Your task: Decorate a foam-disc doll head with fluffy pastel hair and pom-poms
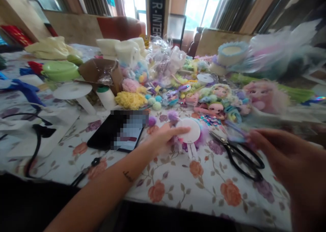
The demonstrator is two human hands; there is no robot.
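My left hand (170, 134) is closed on a doll-like craft piece, its thumb lying across the flat white disc (191, 131). Purple fluff (204, 137) rings the disc, and two white strips hang below it. At the right, my right hand (266, 147) pinches a thin lilac strip (235, 129), blurred by motion, so its exact kind is unclear. Black-handled scissors (230, 154) lie on the cloth between my hands, blades towards the disc. Two purple pompoms (173, 115) show just beyond my left hand.
A tablet or phone (102, 131) lies left of my left hand. Behind are yellow yarn (131, 100), pale pompoms (156, 103), doll-face pieces (216, 108) and a cardboard box (102, 74). Cables and a white power strip (48, 140) occupy the left of the flowered tablecloth (178, 191).
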